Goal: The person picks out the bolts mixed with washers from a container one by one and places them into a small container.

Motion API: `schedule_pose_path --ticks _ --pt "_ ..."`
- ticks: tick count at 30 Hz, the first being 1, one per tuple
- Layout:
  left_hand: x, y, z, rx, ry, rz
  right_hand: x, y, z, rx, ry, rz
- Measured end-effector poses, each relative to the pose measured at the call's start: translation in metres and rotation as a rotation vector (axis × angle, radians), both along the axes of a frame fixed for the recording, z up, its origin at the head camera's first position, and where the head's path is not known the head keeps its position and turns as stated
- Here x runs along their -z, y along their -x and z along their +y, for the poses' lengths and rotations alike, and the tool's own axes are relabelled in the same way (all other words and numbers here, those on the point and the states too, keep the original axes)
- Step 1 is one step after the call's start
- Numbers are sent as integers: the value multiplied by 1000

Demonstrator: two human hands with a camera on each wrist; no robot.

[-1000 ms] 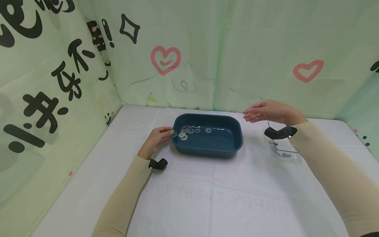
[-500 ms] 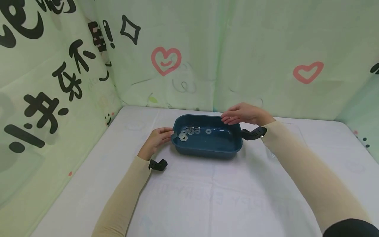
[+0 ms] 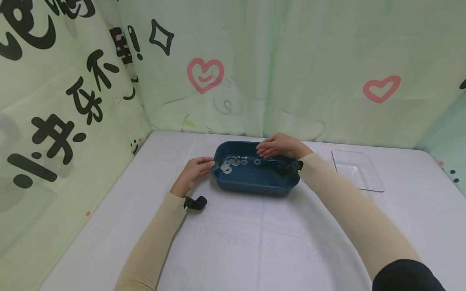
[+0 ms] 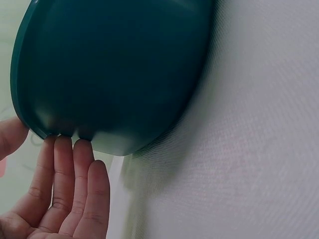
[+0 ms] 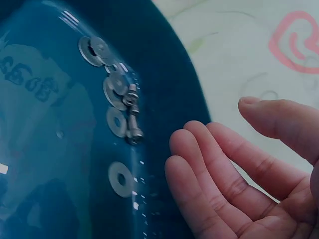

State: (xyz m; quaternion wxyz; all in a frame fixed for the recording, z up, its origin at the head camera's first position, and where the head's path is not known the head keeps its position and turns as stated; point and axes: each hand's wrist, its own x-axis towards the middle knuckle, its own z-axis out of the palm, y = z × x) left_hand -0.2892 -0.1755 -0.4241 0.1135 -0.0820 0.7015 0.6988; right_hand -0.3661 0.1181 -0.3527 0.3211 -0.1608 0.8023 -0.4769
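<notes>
A dark blue rectangular tub [image 3: 265,190] stands on the white-covered table. My left hand [image 3: 192,174] pinches its left end: in the left wrist view the fingertips [image 4: 63,149] touch the outer wall while the thumb lies at the rim. Over the tub's far right part is my right hand [image 3: 279,145], fingers loosely extended and holding nothing. Several flat metal washers [image 3: 226,167] lie inside toward the left, beside small metal bolts [image 3: 239,158]. One washer [image 5: 121,179] lies apart from the others, closest to the right fingertips in the right wrist view.
To the right of the tub a shallow clear plastic tray [image 3: 371,184] lies on the table [image 3: 233,250], partly behind the right sleeve [image 3: 349,202]. A printed pale green cloth [image 3: 313,60] hangs behind and at the sides.
My right hand has moved left from above the clear tray to over the tub, uncovering part of the tray. The left hand stays at the tub's left end.
</notes>
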Motion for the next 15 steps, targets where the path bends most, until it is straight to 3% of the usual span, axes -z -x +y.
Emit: schedule_pose_path --ticks 15 --pt "0 1 1 -11 13 0 26 4 -44 53 16 -53"
